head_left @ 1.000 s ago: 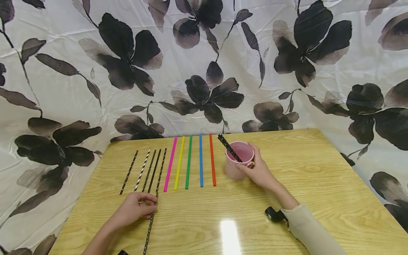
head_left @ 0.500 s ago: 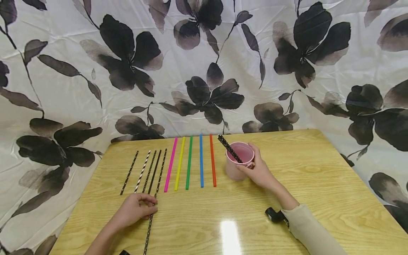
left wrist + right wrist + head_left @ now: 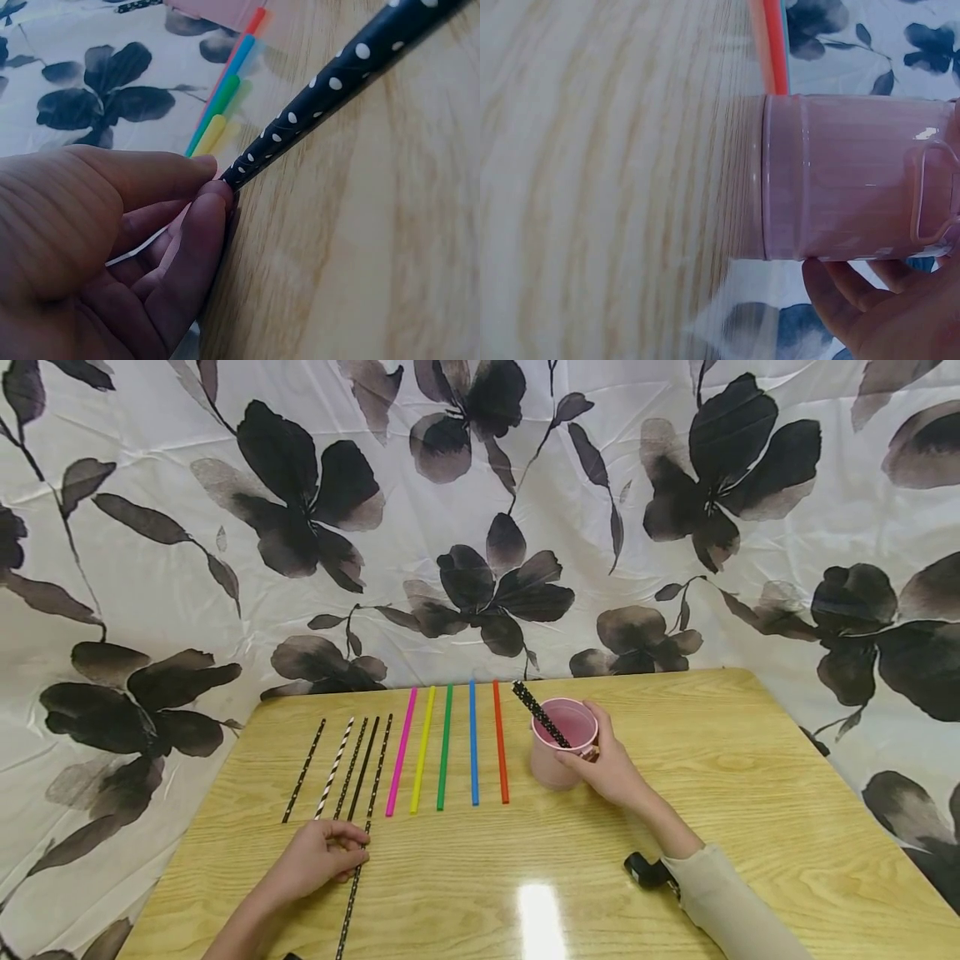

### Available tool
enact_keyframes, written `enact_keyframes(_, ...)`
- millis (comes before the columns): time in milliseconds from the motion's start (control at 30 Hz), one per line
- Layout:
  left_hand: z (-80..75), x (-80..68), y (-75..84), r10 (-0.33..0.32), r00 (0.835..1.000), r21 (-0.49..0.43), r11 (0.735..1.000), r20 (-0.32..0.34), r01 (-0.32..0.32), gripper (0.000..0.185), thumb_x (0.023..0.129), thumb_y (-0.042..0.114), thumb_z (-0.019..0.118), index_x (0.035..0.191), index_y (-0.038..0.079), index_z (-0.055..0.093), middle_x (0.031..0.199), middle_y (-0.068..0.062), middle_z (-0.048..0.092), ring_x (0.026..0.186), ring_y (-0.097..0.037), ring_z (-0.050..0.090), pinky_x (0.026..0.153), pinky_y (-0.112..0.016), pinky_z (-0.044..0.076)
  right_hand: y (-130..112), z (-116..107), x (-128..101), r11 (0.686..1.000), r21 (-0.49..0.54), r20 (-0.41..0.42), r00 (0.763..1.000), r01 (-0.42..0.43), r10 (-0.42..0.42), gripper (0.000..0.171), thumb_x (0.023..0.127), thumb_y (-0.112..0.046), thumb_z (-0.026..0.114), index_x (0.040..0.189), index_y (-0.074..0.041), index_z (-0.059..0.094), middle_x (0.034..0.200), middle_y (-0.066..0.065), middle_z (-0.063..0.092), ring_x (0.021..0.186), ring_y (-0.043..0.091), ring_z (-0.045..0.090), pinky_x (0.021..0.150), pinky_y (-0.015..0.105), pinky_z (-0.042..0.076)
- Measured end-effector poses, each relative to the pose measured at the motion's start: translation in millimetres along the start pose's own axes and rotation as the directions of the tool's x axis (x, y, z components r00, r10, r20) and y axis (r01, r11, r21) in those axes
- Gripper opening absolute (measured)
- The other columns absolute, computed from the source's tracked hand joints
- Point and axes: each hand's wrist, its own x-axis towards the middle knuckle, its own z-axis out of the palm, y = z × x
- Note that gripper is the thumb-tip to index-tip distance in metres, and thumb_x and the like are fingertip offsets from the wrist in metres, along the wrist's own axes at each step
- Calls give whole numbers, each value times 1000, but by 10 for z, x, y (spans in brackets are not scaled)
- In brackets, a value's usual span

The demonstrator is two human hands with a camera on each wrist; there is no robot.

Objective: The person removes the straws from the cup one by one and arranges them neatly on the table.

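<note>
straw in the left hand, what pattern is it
Black with white polka dots; the straw, pinched by the left hand, shows best in the left wrist view.

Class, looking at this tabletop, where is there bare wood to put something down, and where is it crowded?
Bare wood lies right of the pink cup, out to the table edge, and along the near edge between the two forearms. It is crowded left of the cup: coloured straws, patterned straws, left hand.

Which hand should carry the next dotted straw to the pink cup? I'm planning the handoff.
Left. The left hand already pinches the dotted straw; the right hand is busy holding the pink cup.
</note>
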Motion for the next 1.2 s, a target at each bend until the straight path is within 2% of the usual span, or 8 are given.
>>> enact_keyframes(633, -46, 0, 66, 5, 1000, -69, 998, 18, -4, 32, 86, 9, 75, 110, -9, 63, 84, -13, 65, 67, -24, 65, 58, -33, 57, -36, -28, 62, 1000, 2, 7, 1000, 6, -6, 89, 89, -14, 72, 153, -6, 10, 144, 29, 34, 131, 43, 37, 103, 55, 36)
enact_keyframes(1000, -37, 0, 54, 13, 1000, -78, 997, 20, -11, 32, 85, 8, 75, 109, -9, 63, 85, -13, 64, 67, -23, 65, 58, -32, 57, -44, -34, 63, 1000, -9, 5, 1000, 11, -11, 89, 90, -13, 71, 153, -5, 9, 144, 30, 34, 131, 45, 36, 105, 55, 34)
enact_keyframes(1200, -30, -14, 22, -1, 1000, -105, 994, 29, 4, 31, 87, 7, 73, 110, -10, 62, 85, -13, 64, 67, -23, 64, 59, -33, 57, 63, -19, 56, 1000, -10, 7, 1000, 3, -3, 90, 90, -15, 72, 153, -5, 9, 144, 30, 34, 130, 45, 39, 102, 55, 37)
